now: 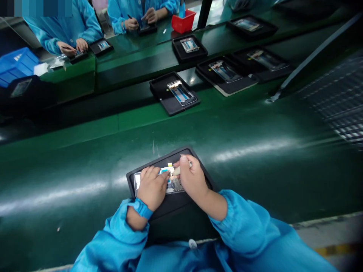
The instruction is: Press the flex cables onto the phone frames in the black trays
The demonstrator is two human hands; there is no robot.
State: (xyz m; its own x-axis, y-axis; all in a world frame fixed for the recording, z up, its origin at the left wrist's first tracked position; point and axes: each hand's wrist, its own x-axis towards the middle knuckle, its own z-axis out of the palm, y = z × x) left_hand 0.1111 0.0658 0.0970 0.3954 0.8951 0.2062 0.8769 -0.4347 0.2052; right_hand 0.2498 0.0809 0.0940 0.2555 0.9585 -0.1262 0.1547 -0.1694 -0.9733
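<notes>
The left hand [153,187] holds down the open phone [176,186] in the black tray [203,172] under both hands. The right hand [193,178] pinches a small pale stick [179,170] — its tip is between the hands, on the phone's bare insides. The job looks half done — no cover yet.

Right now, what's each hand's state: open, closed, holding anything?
Left hand: open, fingertips resting on the phone in the tray.
Right hand: closed on a small pale tool, tip at the phone.
</notes>
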